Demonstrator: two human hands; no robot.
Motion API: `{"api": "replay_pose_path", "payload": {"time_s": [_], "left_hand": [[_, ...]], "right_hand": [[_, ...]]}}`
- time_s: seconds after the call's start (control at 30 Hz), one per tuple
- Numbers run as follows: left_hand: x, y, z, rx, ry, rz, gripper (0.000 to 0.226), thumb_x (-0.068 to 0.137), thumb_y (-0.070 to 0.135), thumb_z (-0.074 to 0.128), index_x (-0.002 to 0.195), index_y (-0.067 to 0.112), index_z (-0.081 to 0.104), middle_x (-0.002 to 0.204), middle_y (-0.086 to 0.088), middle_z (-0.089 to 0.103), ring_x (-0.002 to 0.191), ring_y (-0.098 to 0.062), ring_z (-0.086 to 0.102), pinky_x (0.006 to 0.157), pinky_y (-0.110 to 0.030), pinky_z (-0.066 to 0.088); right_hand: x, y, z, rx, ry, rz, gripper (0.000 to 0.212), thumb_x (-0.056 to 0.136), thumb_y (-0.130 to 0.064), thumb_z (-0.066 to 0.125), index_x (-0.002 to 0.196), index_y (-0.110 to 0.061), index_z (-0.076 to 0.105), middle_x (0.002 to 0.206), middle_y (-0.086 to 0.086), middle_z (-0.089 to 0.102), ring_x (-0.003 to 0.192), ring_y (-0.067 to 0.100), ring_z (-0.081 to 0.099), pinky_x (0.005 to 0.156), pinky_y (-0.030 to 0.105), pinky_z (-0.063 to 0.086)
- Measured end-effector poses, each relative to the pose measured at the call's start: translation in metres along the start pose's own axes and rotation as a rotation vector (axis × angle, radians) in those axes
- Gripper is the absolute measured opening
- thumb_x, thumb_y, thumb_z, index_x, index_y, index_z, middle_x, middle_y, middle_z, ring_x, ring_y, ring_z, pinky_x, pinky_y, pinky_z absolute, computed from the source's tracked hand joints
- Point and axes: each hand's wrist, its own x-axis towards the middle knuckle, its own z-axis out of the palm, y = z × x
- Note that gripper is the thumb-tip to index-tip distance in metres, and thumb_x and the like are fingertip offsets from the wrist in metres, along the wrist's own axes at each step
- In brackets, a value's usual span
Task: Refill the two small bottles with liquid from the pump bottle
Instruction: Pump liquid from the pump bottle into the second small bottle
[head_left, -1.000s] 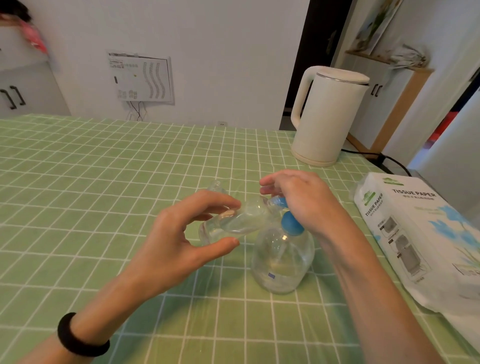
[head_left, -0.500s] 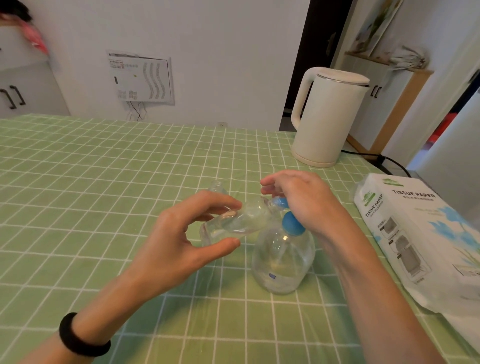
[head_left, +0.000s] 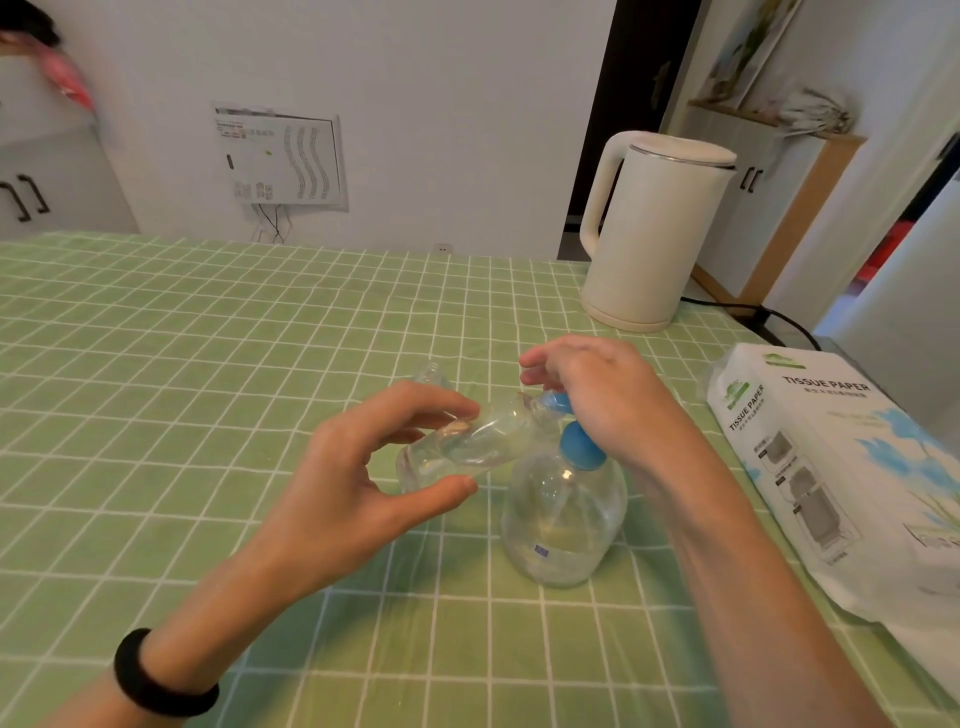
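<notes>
Two hands meet over the green checked surface (head_left: 156, 364). Left of the pump bottle (head_left: 563, 519), the left hand (head_left: 353, 483) has its grip pinched on a small clear bottle (head_left: 467, 447), which is tilted with its mouth against the blue spout. A second small bottle (head_left: 431, 371) stands farther back, also left of the pump bottle. The right hand (head_left: 608, 400) curls its grip over the blue pump top. A white kettle (head_left: 654, 228) stands beyond to the right, and a tissue pack (head_left: 831, 467) lies farther right.
</notes>
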Motion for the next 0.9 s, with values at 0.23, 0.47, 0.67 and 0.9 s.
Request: {"api": "replay_pose_path", "payload": {"time_s": [0.23,0.47,0.67,0.9], "left_hand": [[-0.001,-0.0014,-0.0004,0.007,-0.017,-0.026,0.046,0.082,0.037,0.08,0.125,0.024,0.07,0.121,0.014,0.073,0.114,-0.015,0.072,0.096,-0.042,0.06],[-0.0005,0.0003,-0.0007,0.002,-0.005,-0.01,0.046,0.081,0.036,0.08,0.125,0.028,0.068,0.121,0.014,0.073,0.113,-0.013,0.072,0.095,-0.038,0.059],[-0.0006,-0.0013,-0.0004,0.011,-0.011,-0.015,0.045,0.082,0.037,0.08,0.124,0.026,0.069,0.121,0.015,0.073,0.114,-0.014,0.072,0.095,-0.043,0.061],[-0.0003,-0.0004,-0.0001,0.009,-0.01,-0.012,0.045,0.081,0.036,0.08,0.124,0.027,0.069,0.121,0.014,0.073,0.112,-0.013,0.073,0.093,-0.043,0.061]], "right_hand": [[0.0,0.0028,0.0034,0.026,-0.037,0.056,0.036,0.095,-0.014,0.044,0.097,-0.028,0.077,0.103,-0.012,0.076,0.102,0.003,0.065,0.093,0.029,0.048],[0.001,0.0028,-0.0007,-0.006,-0.007,-0.014,0.035,0.097,-0.021,0.043,0.106,-0.029,0.076,0.1,-0.015,0.075,0.091,-0.002,0.064,0.081,0.024,0.049],[0.0026,0.0033,0.0024,0.037,-0.025,0.042,0.037,0.095,-0.014,0.044,0.097,-0.028,0.077,0.102,-0.013,0.076,0.104,0.003,0.065,0.09,0.026,0.047],[0.0014,0.0031,0.0,0.017,-0.027,0.026,0.035,0.098,-0.017,0.042,0.101,-0.029,0.075,0.107,-0.014,0.073,0.105,0.0,0.061,0.09,0.026,0.045]]}}
